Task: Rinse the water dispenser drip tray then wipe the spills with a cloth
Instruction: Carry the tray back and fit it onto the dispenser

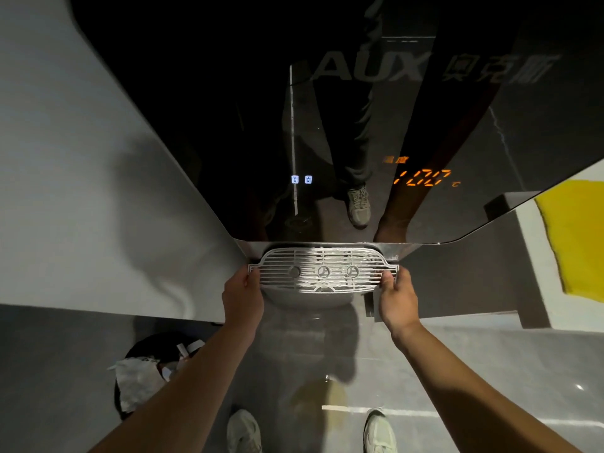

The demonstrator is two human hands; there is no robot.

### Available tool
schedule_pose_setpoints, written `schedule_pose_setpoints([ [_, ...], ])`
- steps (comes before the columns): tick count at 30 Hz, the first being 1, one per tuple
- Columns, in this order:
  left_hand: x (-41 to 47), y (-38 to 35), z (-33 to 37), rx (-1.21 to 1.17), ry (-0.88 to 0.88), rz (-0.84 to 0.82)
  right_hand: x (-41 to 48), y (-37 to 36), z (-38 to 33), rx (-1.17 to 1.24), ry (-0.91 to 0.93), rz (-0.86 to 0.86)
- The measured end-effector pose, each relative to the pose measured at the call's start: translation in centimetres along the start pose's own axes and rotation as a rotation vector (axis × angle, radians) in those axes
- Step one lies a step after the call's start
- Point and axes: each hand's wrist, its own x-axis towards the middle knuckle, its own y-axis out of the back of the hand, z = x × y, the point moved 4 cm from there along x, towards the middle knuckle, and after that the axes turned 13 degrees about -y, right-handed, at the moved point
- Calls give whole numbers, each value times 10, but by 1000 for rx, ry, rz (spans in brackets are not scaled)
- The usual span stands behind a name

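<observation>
Drip tray (322,273) under dispenser panel (327,125); bin (147,371) lower left.

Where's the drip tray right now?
Head view, centre: the drip tray is at the base of the dispenser's black front panel, gripped at its ends by the left hand and right hand.

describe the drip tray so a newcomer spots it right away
Find the glossy black water dispenser with the orange temperature readout. Just under its front panel's lower edge sits the silver slotted metal drip tray, gripped at each end by the left hand and right hand. It alone has a grille with three round bosses.
</observation>
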Motion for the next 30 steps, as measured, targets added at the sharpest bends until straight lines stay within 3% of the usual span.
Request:
schedule_pose_setpoints([
  [11,9,0,8,45,6,-20,2,-4,-5,-33,-26,-28],
  [16,6,9,18,96,22,-94,-5,5,-13,-75,-122,-73],
  [21,-26,44,57,125,-152,38,-48,39,-29,-97,-135,-103],
  [23,-45,58,73,206,-243,-48,-79,61,-36,-181,-63,-155],
  [27,-89,64,125,302,-384,-408,-135,122,-56,-303,106,-216],
  [30,-118,56,175,368,-521,-604,-156,180,-85,-391,257,-87],
])
